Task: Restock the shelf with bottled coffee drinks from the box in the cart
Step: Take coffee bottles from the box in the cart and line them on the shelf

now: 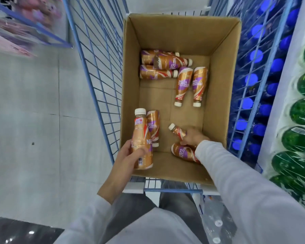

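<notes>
An open cardboard box (130, 85) sits in a blue wire cart (95, 67). Several gold-and-purple coffee bottles lie loose on its floor, a cluster at the back left (158, 67) and two at the right (190, 85). My left hand (128, 155) grips an upright coffee bottle (142, 143) over the box's near left corner. Behind it another bottle (153, 127) lies on the box floor. My right hand (192, 137) reaches into the near right of the box and grips a lying bottle (177, 131) by its upper body. One more bottle (183, 153) lies just under my right wrist.
Packs of blue-capped bottles (253, 81) and green bottles (303, 111) stand to the cart's right. A blurred shelf edge with pink goods (25, 29) is at the upper left. Grey tiled floor (33, 120) lies left of the cart. My legs stand against the cart's near rail (173, 190).
</notes>
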